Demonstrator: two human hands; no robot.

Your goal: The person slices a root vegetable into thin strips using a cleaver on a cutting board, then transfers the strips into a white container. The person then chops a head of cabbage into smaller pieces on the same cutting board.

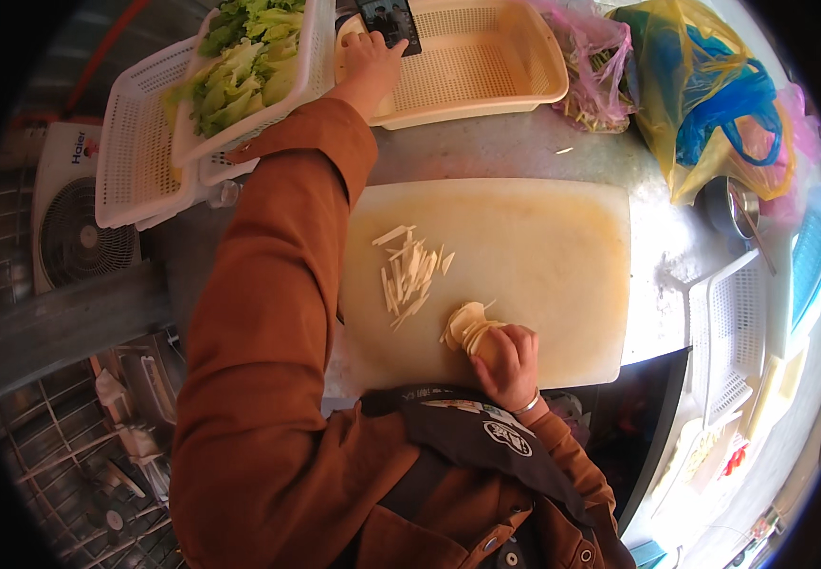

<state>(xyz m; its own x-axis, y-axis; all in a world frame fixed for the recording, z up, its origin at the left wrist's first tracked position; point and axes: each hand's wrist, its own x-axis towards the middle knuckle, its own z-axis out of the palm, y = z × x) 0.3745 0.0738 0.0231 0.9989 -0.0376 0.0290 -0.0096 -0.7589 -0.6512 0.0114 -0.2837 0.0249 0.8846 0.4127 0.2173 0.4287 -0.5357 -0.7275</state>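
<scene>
My left hand (371, 64) reaches to the far side of the counter. Its thumb and fingers touch the lower part of a smartphone (400, 25), which leans in a cream plastic basket (474, 117). Whether they grip the phone is unclear. Near the front of a white cutting board (545, 249), my right hand (513, 366) is closed around the near end of a fanned stack of thin, pale vegetable slices (467, 323). A loose pile of cut vegetable strips (410, 274) lies on the board, to the left of the stack.
At far left, lettuce (247, 78) fills one white basket above another white basket (144, 135). Pink-bagged stems (595, 78) and a yellow plastic bag (666, 107) line the back right. A metal pot (730, 206) and white basket (734, 334) stand at right.
</scene>
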